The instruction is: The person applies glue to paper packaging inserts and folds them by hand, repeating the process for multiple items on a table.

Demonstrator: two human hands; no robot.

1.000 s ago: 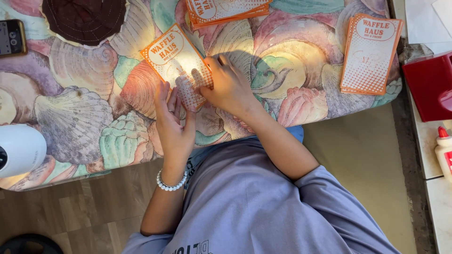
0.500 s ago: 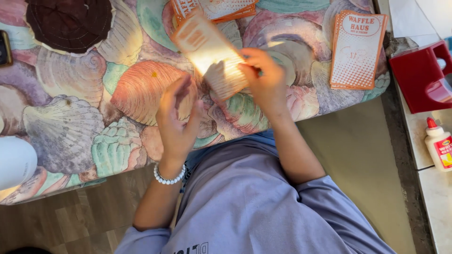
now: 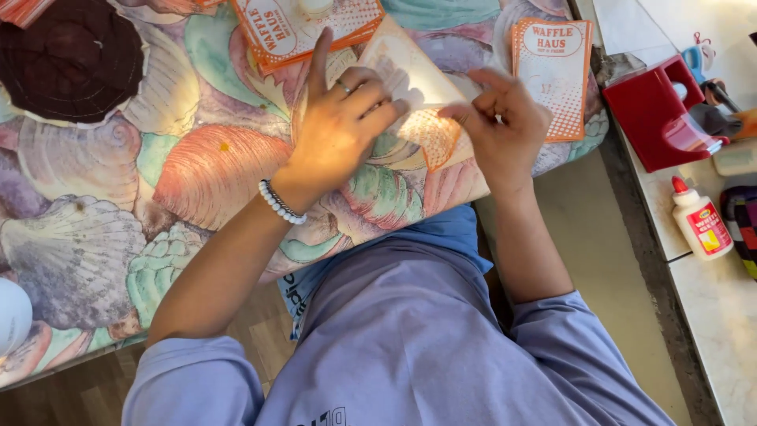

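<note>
Left hand [image 3: 341,118], beaded white bracelet [image 3: 280,203] at the wrist, spread flat with fingers extended, pressing down on a cream paper sheet with an orange dotted corner [image 3: 418,102]. Right hand [image 3: 505,118] half curled, fingertips pinching the sheet's right edge near the dotted fold. Sheet lying at the middle of the shell-patterned tablecloth [image 3: 197,158], tilted, its near corner by the table's near edge.

Far and just left of it, a flat stack of orange-and-white printed paper bags [image 3: 292,28], with a small pale round thing on top, too cropped to tell. To the right, a second upright stack of the same orange-and-white bags [image 3: 552,67]. Far left, a dark brown round woven mat [image 3: 67,59]. On the pale counter at the far right, a red plastic holder [image 3: 654,118] and a white glue bottle with a red cap [image 3: 700,221].

Risks, as a judgement: crooked crease if the flat hand slips on the soft cloth; a tear at the pinched edge from pulling too hard; the sheet sliding off the near edge.
</note>
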